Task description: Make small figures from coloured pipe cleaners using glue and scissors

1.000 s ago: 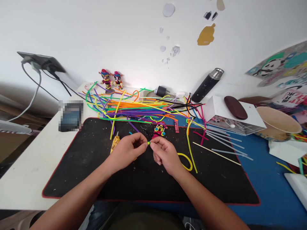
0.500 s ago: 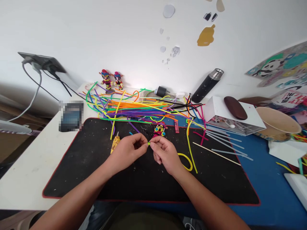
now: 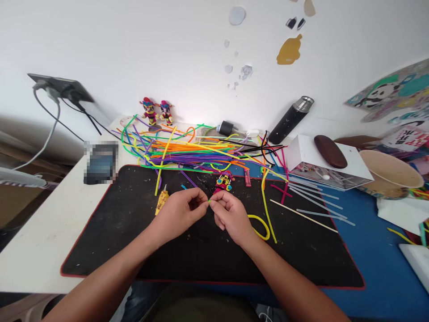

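Observation:
Thumb and fingers of my left hand [image 3: 181,213] are pinched together above the black mat [image 3: 208,264]. Fingertip to fingertip with it, my right hand [image 3: 233,218] pinches too. Between them is a tiny yellow-green piece [image 3: 209,201], mostly hidden by the fingers; it looks like a bit of pipe cleaner. Just beyond my fingertips lies a small colourful pipe-cleaner figure [image 3: 224,180] in magenta, yellow and blue. A yellow bottle with a pointed nozzle [image 3: 162,201] lies left, partly behind my left hand. By my right wrist a yellow pipe cleaner is bent into a loop [image 3: 267,230].
A heap of coloured pipe cleaners [image 3: 194,154] spans the back of the mat. Two finished figures [image 3: 149,112] stand by the wall. At right are a thin wooden stick [image 3: 303,215], clear glue sticks [image 3: 317,199], a black flask [image 3: 290,120] and a white box [image 3: 351,165].
Both hands stay together in almost the same pose. Less of the yellow-green piece shows between the fingertips. The whole view has shifted very slightly.

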{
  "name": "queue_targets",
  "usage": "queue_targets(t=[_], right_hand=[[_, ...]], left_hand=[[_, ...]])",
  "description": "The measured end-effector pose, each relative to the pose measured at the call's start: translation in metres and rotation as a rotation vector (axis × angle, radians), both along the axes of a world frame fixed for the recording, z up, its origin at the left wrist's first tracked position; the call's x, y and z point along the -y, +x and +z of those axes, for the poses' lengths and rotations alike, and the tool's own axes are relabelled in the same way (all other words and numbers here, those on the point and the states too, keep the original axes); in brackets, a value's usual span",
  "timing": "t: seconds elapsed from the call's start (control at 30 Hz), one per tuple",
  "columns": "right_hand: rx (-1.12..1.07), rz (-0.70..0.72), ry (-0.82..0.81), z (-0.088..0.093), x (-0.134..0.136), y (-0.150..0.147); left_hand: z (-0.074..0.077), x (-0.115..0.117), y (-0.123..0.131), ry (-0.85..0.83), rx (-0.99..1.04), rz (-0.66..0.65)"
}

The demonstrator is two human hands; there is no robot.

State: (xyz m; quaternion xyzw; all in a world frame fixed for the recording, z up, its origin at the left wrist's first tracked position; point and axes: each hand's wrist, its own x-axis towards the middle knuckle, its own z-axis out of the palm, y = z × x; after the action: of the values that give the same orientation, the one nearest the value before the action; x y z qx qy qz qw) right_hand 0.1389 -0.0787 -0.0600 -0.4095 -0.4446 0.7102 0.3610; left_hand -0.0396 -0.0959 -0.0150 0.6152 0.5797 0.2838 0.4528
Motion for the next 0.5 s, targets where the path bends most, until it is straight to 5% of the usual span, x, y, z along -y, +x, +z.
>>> queue_targets(t=[0.5], right_hand=[[-0.035,0.014,-0.009,0.0027,0.0002,0.002]], left_hand=[[-0.002,-0.0013,-0.0063,-0.085,0.038,0.021]])
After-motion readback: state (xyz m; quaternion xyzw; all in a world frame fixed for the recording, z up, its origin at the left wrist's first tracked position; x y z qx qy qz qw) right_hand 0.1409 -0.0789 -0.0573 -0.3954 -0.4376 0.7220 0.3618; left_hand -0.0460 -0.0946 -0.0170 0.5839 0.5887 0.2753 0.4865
